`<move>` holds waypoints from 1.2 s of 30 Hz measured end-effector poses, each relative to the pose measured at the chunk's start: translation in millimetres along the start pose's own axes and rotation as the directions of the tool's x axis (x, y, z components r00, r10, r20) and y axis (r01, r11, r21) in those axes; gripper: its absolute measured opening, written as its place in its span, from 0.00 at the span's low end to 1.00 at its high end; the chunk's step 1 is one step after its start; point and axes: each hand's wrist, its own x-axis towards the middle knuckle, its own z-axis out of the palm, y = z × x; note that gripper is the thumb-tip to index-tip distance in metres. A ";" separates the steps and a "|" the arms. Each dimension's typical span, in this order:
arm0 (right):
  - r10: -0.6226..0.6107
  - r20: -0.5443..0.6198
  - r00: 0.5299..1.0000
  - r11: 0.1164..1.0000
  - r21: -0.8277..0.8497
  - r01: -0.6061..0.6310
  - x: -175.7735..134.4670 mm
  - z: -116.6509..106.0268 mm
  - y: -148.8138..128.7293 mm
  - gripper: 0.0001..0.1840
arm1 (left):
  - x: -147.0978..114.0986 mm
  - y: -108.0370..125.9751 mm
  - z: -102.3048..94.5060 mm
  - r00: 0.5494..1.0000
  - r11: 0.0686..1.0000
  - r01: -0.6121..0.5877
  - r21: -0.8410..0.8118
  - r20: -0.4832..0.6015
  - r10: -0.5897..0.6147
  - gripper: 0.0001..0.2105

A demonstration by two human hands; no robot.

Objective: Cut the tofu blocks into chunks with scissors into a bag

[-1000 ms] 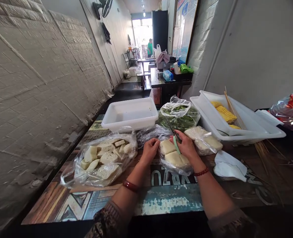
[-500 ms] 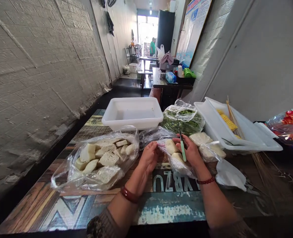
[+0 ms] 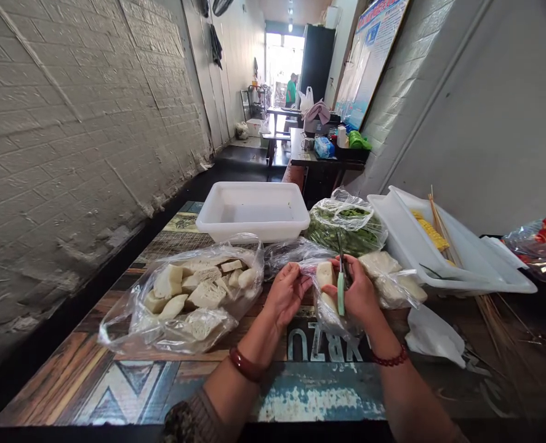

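Two hands work one clear bag [image 3: 328, 307] of two pale blocks: left hand [image 3: 287, 294] pinches its edge, right hand [image 3: 358, 290] grips one green-handled knife [image 3: 340, 289].

Two bare forearms, left hand [image 3: 287, 294] and right hand [image 3: 358, 294] ungloved. Behind the left fingers, at the wrist, a thick dark-red bangle [image 3: 246, 366]; behind the right fingers, a thin red bead bracelet [image 3: 389, 359]. Farther back, dark patterned sleeves [image 3: 192, 418] pushed up.
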 end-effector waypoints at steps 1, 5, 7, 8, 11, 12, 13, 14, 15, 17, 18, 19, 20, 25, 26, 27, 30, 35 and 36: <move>0.000 0.005 1.000 1.000 0.008 0.000 0.0 -0.5 -0.4 0.35 | -1.0 0.2 1.5 1.000 1.000 0.007 0.004 0.019 -0.007 0.15; 0.017 0.009 1.000 1.000 -0.001 -0.017 -1.6 0.2 -3.1 0.41 | -4.3 -0.7 6.0 0.998 0.998 0.027 0.051 0.063 -0.030 0.15; 0.041 0.003 0.999 0.999 -0.011 -0.041 -2.9 0.1 -5.7 0.40 | -5.2 -2.1 7.4 0.997 0.996 0.024 0.091 0.075 -0.031 0.15; 0.053 0.004 0.999 0.998 -0.013 -0.053 -3.2 -0.7 -6.8 0.39 | -5.3 -2.7 7.9 0.997 0.994 0.016 0.111 0.079 -0.025 0.15; 0.061 0.010 0.998 0.998 0.005 -0.061 -2.1 -6.9 -7.4 0.34 | -4.8 -4.3 7.8 0.997 0.987 -0.018 0.160 0.071 0.006 0.16; 0.056 0.008 0.998 0.998 0.012 -0.056 -0.9 -10.1 -6.1 0.32 | -4.3 -4.7 7.1 0.998 0.984 -0.019 0.175 0.057 0.009 0.16; 0.053 0.004 0.999 0.998 0.019 -0.053 0.5 -13.4 -4.0 0.31 | -3.7 -5.2 5.9 0.999 0.981 -0.016 0.191 0.039 0.008 0.17; 0.055 0.001 0.998 0.998 0.025 -0.055 2.2 -16.8 -1.3 0.30 | -3.0 -5.8 4.2 1.000 0.978 -0.009 0.209 0.019 0.005 0.18; 0.063 -0.003 0.998 0.998 0.032 -0.063 3.9 -20.0 1.7 0.30 | -2.0 -6.6 2.1 1.000 0.973 -0.001 0.231 -0.003 0.001 0.18; 0.086 -0.015 0.996 0.996 0.036 -0.085 7.1 -25.6 7.6 0.29 | 0.2 -8.7 -2.9 0.999 0.957 0.002 0.290 -0.050 0.013 0.18; 0.097 -0.022 0.995 0.995 0.034 -0.096 8.3 -27.8 9.9 0.29 | 1.5 -9.8 -5.6 0.997 0.941 -0.009 0.338 -0.071 0.036 0.18; 0.108 -0.026 0.994 0.994 0.032 -0.107 9.2 -29.6 11.7 0.29 | 2.9 -10.8 -8.2 0.993 0.913 -0.031 0.406 -0.088 0.073 0.17; 0.117 -0.027 0.993 0.993 0.037 -0.116 9.8 -31.0 12.7 0.28 | 4.2 -11.5 -10.7 0.987 0.865 -0.061 0.498 -0.096 0.125 0.16; 0.157 -0.056 0.986 0.978 0.150 -0.147 9.6 -32.9 9.9 0.28 | 7.9 -7.8 -16.5 0.944 0.226 -0.154 0.962 0.076 0.321 0.11; 0.162 -0.076 0.984 0.975 0.166 -0.147 9.3 -32.5 8.4 0.29 | 7.7 -5.9 -16.2 0.938 0.096 -0.157 0.983 0.118 0.326 0.11; 0.165 -0.097 0.982 0.973 0.182 -0.146 9.0 -31.9 6.9 0.29 | 7.2 -4.0 -15.6 0.932 -0.004 -0.155 0.988 0.147 0.330 0.10; 0.174 -0.140 0.975 0.961 0.240 -0.137 8.0 -29.8 3.0 0.28 | 5.2 0.7 -13.7 0.916 -0.112 -0.135 0.984 0.167 0.366 0.11; 0.230 -0.170 0.958 0.927 0.337 -0.163 6.7 -27.3 3.8 0.28 | 5.2 3.2 -16.6 0.902 -0.082 -0.151 0.985 0.171 0.396 0.12; 0.241 -0.175 0.954 0.918 0.361 -0.166 6.5 -26.9 4.4 0.29 | 5.5 4.0 -17.3 0.901 -0.084 -0.150 0.985 0.171 0.400 0.12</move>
